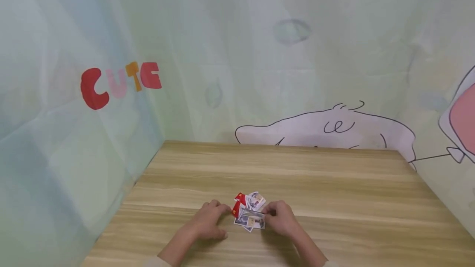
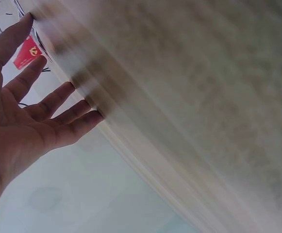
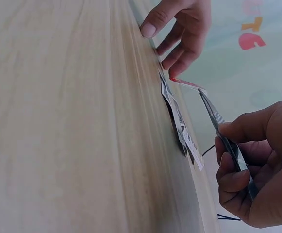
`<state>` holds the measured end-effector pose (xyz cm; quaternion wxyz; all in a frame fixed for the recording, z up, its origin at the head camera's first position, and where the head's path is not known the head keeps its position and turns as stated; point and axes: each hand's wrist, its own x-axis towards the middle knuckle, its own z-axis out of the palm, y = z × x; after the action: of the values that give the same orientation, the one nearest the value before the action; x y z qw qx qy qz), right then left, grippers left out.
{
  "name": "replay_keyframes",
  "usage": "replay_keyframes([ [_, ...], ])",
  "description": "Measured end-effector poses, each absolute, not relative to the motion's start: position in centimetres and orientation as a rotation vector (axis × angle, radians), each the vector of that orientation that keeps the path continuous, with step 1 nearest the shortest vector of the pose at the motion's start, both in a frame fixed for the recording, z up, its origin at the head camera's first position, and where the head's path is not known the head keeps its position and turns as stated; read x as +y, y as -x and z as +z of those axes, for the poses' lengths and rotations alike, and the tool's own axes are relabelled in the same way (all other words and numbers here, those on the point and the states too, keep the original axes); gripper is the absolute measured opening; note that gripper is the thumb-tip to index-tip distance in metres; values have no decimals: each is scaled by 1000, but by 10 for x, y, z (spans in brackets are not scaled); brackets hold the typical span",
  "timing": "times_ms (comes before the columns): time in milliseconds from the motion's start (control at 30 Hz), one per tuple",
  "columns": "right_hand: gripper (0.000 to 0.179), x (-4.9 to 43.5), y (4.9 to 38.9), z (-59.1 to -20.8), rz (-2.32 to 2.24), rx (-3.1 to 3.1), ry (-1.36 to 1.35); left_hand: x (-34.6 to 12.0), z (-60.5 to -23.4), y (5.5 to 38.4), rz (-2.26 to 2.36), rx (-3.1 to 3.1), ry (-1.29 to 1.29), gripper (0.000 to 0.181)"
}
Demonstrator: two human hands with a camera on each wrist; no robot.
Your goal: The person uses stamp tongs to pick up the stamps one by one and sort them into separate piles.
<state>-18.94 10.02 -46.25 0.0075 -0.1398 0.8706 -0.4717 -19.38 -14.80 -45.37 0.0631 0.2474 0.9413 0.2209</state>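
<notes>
My right hand grips a pair of metal tweezers, its fingers curled round the shanks. The tweezer tips meet the edge of a red stamp-like paper piece, raised at an angle over the pile. Beneath lie several small printed paper pieces, white-edged with grey pictures, overlapping loosely on the table. A yellow emblem marks the red paper in the left wrist view. My left hand is spread just left of the pile, fingertips at the tabletop, with a finger right beside the red piece.
The wood-grain table reaches back to a pale fabric backdrop printed with coloured letters and a cartoon animal. More of the backdrop hangs along the left and right sides.
</notes>
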Motion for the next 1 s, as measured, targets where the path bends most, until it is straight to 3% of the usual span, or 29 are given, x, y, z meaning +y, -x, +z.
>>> replay_keyframes([
  [1000, 10, 139, 184, -464, -1601, 2741, 195, -134, -454, 200, 598, 2918, -851, 48],
])
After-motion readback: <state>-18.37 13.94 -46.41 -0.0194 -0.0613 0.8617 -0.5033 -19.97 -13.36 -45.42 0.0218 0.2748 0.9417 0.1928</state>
